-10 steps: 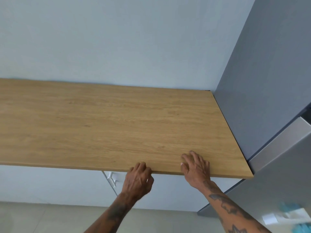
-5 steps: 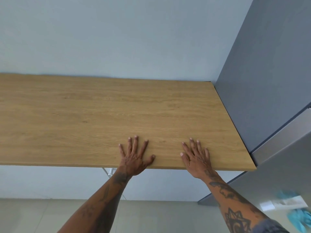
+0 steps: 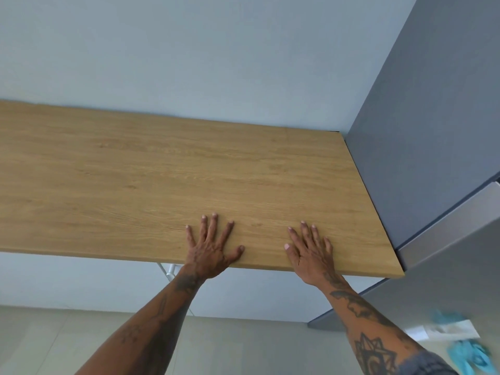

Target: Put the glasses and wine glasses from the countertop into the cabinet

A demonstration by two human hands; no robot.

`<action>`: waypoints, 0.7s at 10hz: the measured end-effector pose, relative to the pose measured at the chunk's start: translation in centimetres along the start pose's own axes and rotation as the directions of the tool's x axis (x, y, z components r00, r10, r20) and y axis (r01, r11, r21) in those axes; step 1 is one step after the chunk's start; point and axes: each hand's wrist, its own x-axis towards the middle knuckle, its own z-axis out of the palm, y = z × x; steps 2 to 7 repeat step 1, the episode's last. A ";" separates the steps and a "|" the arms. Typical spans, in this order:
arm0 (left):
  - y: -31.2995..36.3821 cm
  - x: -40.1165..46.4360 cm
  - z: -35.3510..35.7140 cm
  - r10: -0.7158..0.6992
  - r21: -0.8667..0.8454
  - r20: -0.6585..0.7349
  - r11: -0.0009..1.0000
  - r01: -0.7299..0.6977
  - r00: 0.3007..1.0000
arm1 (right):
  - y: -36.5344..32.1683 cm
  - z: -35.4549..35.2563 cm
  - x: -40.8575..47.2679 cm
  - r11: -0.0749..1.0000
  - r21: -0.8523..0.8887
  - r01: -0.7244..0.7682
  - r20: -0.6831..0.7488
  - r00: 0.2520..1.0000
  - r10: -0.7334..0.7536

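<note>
My left hand (image 3: 209, 246) lies flat, palm down and fingers spread, on the front edge of the wooden countertop (image 3: 135, 180). My right hand (image 3: 308, 253) lies flat the same way a little to its right. Neither hand holds anything. No glasses or wine glasses show on the countertop. Below the counter's edge a white cabinet front (image 3: 81, 280) with a small white handle (image 3: 171, 269) is visible, partly hidden by my left wrist.
A tall grey fridge (image 3: 422, 158) stands against the counter's right end, with a silver door band (image 3: 446, 228). A pale wall rises behind the counter. Blue gloves (image 3: 470, 355) and paper (image 3: 443, 331) lie low at the right. Beige floor tiles show below.
My left hand came up from below the counter edge near the handle and flattened on the countertop. My right hand spread flat. Since half a second ago both rest still.
</note>
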 end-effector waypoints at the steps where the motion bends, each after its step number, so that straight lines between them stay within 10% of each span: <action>1: 0.3 -0.1 0.1 -0.028 0.004 -0.008 1.000 0.028 1.000 | -1.1 -4.2 0.0 0.946 0.321 -0.053 0.072 0.997 0.032; 7: 0.3 -0.1 0.1 -0.028 0.004 -0.008 1.000 0.028 1.000 | -1.1 -4.2 0.0 0.946 0.321 -0.053 0.072 0.997 0.032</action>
